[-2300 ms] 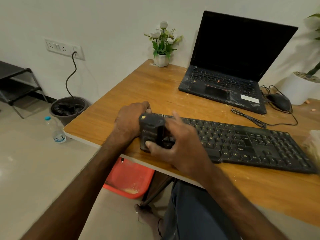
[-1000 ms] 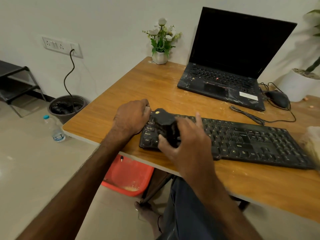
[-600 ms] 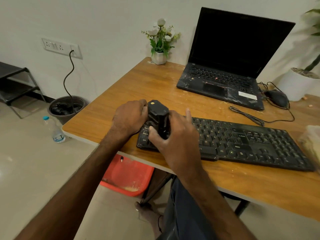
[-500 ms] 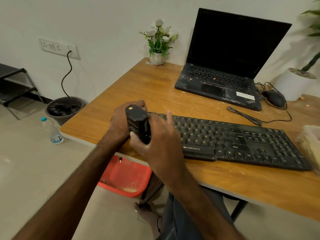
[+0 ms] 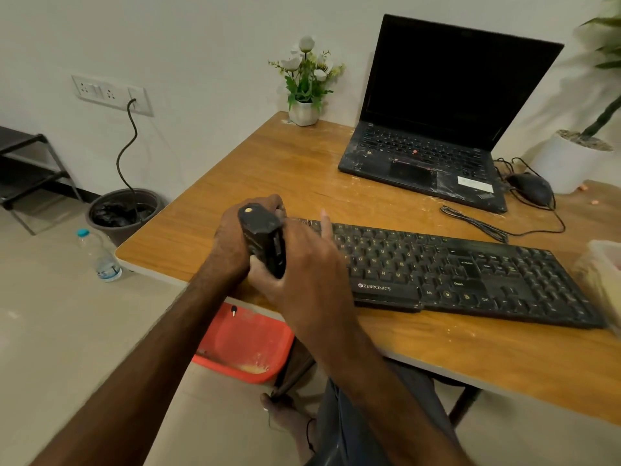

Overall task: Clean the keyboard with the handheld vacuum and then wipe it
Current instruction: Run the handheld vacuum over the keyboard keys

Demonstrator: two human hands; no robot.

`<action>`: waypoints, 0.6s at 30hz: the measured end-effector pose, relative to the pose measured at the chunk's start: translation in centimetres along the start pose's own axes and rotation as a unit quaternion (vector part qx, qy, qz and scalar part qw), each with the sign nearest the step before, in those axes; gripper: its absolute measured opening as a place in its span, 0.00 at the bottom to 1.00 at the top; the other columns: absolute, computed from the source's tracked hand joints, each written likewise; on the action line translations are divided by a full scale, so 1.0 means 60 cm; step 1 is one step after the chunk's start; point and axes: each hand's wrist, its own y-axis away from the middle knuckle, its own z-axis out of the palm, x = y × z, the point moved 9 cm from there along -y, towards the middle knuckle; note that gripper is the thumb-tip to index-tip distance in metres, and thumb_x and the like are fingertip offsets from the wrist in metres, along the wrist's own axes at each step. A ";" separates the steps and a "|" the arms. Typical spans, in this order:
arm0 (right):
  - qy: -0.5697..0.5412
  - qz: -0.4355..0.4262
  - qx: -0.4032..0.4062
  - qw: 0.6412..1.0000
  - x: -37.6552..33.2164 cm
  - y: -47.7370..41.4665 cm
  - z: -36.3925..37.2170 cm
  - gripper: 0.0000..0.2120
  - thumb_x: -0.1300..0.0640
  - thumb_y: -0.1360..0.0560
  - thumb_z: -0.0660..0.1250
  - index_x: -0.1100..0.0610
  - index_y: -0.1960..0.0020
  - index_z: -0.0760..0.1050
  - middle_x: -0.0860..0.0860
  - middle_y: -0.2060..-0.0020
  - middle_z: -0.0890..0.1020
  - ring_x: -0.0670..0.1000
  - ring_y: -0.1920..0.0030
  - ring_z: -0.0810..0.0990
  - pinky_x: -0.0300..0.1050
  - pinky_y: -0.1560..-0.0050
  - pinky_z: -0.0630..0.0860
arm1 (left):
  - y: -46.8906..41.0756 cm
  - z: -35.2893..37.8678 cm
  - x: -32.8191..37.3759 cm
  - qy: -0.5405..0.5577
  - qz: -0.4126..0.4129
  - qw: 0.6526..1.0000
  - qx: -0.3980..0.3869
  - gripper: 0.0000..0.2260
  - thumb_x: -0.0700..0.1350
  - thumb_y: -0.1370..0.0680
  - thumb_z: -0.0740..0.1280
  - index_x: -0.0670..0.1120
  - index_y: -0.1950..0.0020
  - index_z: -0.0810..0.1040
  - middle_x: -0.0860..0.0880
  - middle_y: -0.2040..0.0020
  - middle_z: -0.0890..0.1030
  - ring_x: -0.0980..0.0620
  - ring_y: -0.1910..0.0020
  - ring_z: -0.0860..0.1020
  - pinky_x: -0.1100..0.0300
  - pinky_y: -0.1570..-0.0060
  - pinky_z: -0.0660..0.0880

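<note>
A black keyboard (image 5: 463, 274) lies across the wooden desk (image 5: 302, 173), dusty with crumbs. My right hand (image 5: 309, 267) grips a small black handheld vacuum (image 5: 263, 240) with a yellow dot on top, held upright over the keyboard's left end. Its index finger sticks out over the keys. My left hand (image 5: 235, 237) is curled against the keyboard's left end, behind the vacuum; the keyboard's left edge is hidden by both hands.
An open black laptop (image 5: 437, 129) stands behind the keyboard, with a mouse (image 5: 531, 188) and its cable to the right. A flower pot (image 5: 304, 111) sits at the back edge. A plastic container (image 5: 605, 280) is at the right. Below are a red tray (image 5: 248, 344), a bin (image 5: 122, 210) and a bottle (image 5: 100, 257).
My right hand has carried the vacuum leftwards along the keyboard to its left end, tipping it more upright. The left hand has stayed at the keyboard's left end.
</note>
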 end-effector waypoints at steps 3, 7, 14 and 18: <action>0.049 0.004 0.050 0.998 0.023 0.000 -0.044 0.19 0.55 0.35 0.79 0.63 0.51 0.77 0.53 0.63 0.82 0.54 0.52 0.71 0.58 0.35 0.69 | 0.010 -0.020 0.039 -0.001 0.017 1.000 0.003 0.05 0.42 0.19 0.64 0.43 0.45 0.74 0.47 0.53 0.78 0.47 0.53 0.78 0.55 0.54 0.74; 0.075 0.038 0.039 0.996 0.058 0.003 -0.089 0.18 0.55 0.35 0.80 0.60 0.53 0.76 0.47 0.66 0.77 0.55 0.50 0.66 0.65 0.42 0.74 | 0.012 -0.039 0.075 -0.034 0.043 0.997 0.046 0.07 0.46 0.17 0.56 0.48 0.53 0.70 0.48 0.60 0.76 0.43 0.58 0.77 0.54 0.62 0.64; -0.143 -0.008 -0.185 0.972 0.040 -0.040 0.010 0.25 0.46 0.27 0.71 0.56 0.34 0.73 0.53 0.46 0.80 0.56 0.43 0.78 0.57 0.36 0.73 | 0.045 -0.059 0.069 0.016 -0.012 1.000 0.001 0.14 0.35 0.19 0.64 0.35 0.33 0.73 0.35 0.37 0.77 0.37 0.38 0.76 0.51 0.41 0.69; -0.129 0.022 -0.155 0.979 0.098 -0.058 -0.032 0.24 0.48 0.29 0.75 0.55 0.37 0.75 0.49 0.50 0.82 0.48 0.51 0.80 0.48 0.52 0.80 | 0.019 -0.052 0.079 -0.019 0.035 0.999 0.024 0.08 0.47 0.16 0.58 0.47 0.50 0.75 0.46 0.55 0.80 0.43 0.55 0.78 0.52 0.58 0.71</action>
